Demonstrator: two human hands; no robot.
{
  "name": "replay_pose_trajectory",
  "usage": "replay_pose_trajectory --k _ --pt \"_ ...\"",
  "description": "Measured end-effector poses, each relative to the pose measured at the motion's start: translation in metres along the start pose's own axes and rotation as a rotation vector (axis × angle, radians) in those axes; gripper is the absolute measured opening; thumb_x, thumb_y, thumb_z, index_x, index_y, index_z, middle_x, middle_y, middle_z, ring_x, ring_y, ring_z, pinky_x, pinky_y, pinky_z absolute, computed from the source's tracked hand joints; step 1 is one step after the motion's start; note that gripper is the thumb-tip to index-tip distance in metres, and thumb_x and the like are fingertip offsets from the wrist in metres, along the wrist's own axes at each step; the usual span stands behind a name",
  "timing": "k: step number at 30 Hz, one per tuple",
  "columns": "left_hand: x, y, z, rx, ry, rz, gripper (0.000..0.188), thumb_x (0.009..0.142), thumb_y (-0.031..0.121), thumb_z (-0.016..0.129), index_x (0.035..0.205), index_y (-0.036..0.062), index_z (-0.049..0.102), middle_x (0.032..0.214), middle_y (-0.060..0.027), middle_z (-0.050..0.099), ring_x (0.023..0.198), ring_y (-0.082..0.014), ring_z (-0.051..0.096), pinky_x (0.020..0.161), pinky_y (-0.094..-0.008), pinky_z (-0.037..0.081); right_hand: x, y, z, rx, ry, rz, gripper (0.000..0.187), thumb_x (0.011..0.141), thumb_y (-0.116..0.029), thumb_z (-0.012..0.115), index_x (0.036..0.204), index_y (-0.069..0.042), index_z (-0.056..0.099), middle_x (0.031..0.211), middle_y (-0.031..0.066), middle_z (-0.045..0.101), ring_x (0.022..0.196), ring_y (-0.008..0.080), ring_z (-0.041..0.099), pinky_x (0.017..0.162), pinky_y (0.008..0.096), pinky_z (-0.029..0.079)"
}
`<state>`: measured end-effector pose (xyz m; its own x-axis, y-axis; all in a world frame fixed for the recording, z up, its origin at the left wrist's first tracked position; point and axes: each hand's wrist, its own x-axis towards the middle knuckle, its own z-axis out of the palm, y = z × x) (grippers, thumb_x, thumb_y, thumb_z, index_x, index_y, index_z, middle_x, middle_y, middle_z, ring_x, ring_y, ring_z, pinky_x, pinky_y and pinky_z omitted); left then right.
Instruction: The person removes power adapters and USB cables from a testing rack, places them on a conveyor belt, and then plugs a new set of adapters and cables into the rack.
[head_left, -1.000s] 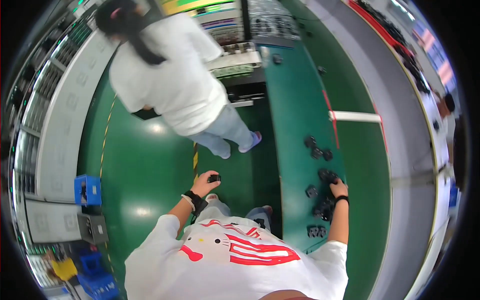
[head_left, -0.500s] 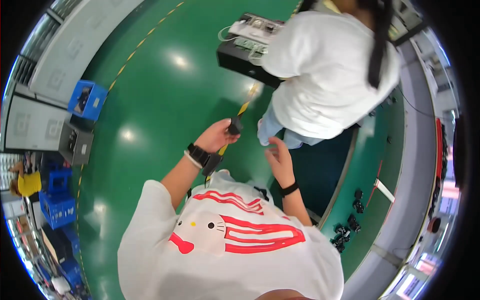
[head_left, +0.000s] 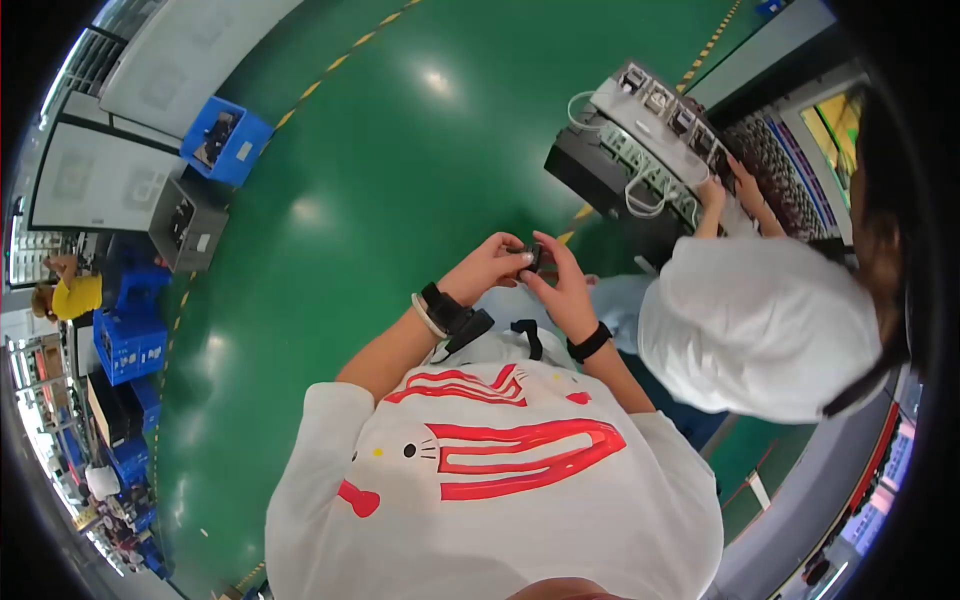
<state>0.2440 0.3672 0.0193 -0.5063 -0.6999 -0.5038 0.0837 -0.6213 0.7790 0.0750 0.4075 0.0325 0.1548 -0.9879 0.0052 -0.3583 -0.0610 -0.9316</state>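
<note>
Both of my hands meet in front of my body around a small black block-shaped object (head_left: pixel 533 259). My left hand (head_left: pixel 492 266) grips it from the left, thumb laid against it. From the other side, my right hand (head_left: pixel 566 290) pinches it between thumb and fingers. Much of the object is hidden by the fingers, so its exact kind does not show. A black strap with a dark box-like piece (head_left: pixel 458 312) is on my left wrist, and a black band (head_left: pixel 590 342) circles my right wrist.
Close on my right, a person in a white top (head_left: pixel 770 320) works at a grey unit with sockets and white cables (head_left: pixel 650 130) on a black box. Blue bin (head_left: pixel 245 150) and grey bin (head_left: pixel 200 245) stand left along the cabinets. Farther left is someone in yellow (head_left: pixel 85 297).
My right hand has come over to the black object, which was in my left hand alone. My view has turned right, bringing the co-worker's hands and the unit into fuller sight.
</note>
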Motion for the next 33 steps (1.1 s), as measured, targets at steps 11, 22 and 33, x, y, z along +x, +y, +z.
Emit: replay_pose_trajectory --k 11,22,33 --pt "0.196 0.114 0.012 0.709 -0.416 0.237 0.054 0.069 0.004 0.074 0.113 0.0053 0.044 0.112 -0.0070 0.053 0.098 -0.0176 0.055 0.085 -0.0309 0.046 0.109 0.061 -0.069 1.139 0.383 0.562 0.038 0.094 -0.022 0.045 0.129 -0.010 0.040 0.111 0.0062 0.056 0.085 0.0139 0.058 0.076 0.0288 0.048" --pt "0.409 0.213 -0.030 0.402 -0.278 0.147 0.046 0.082 0.016 0.061 0.122 0.0034 0.043 0.103 -0.0081 0.059 0.090 -0.0168 0.057 0.077 -0.0323 0.048 0.269 0.100 -0.196 0.022 1.146 0.369 0.043 0.088 -0.009 0.058 0.129 0.000 0.047 0.104 0.0069 0.060 0.090 0.0102 0.055 0.077 0.0239 0.045" --pt "0.555 0.326 -0.225 0.438 0.063 -0.062 0.027 0.085 0.016 0.056 0.109 0.0062 0.054 0.092 -0.0016 0.060 0.077 -0.0098 0.055 0.063 -0.0228 0.040 0.360 0.140 -0.178 -0.683 1.154 0.735 0.049 0.078 -0.010 0.064 0.126 -0.009 0.052 0.094 0.0166 0.049 0.087 0.0345 0.050 0.080 0.0392 0.042"
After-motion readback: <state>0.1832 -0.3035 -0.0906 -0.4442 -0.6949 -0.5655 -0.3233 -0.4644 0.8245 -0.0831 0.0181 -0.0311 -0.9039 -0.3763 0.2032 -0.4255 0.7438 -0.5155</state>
